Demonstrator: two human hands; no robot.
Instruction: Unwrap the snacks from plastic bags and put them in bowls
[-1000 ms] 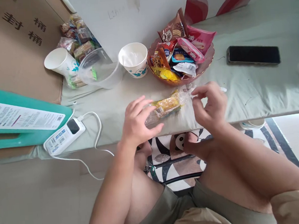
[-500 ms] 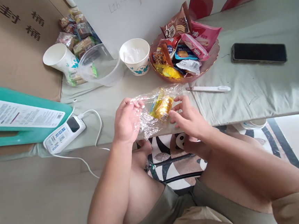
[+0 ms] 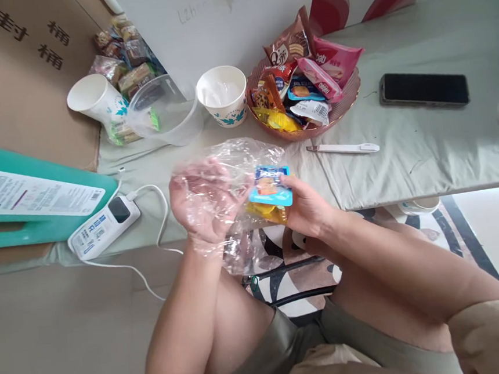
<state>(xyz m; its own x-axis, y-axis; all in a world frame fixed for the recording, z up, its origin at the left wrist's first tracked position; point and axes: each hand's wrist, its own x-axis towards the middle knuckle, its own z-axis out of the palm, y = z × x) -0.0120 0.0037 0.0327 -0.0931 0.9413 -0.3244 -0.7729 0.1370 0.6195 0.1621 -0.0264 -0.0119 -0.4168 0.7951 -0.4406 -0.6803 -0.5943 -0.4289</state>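
Note:
My left hand (image 3: 202,200) is palm up with its thumb spread from the fingers. A crinkled clear plastic bag (image 3: 246,245) covers it down to the wrist; the hand seems to be inside. The fingertips are blurred. My right hand (image 3: 306,205) grips a blue snack packet (image 3: 270,195) with its thumb on top. A yellow snack packet (image 3: 269,212) shows beneath the blue one in the same grip. Both packets lie against the bag's right side, and I cannot tell whether they are in it or behind it. My left thumb points toward the blue packet.
Behind my hands stand a pink glass bowl (image 3: 339,109) of wrapped snacks, a paper cup (image 3: 223,99) and a clear plastic tub (image 3: 170,127). A white utility knife (image 3: 344,148) and a phone (image 3: 424,89) lie to the right. At left are a power strip (image 3: 104,226) and a green jug (image 3: 43,176).
My left hand has turned palm up and the bag now spreads over it. My right hand has closed on the packets and turned them, so the blue one faces up.

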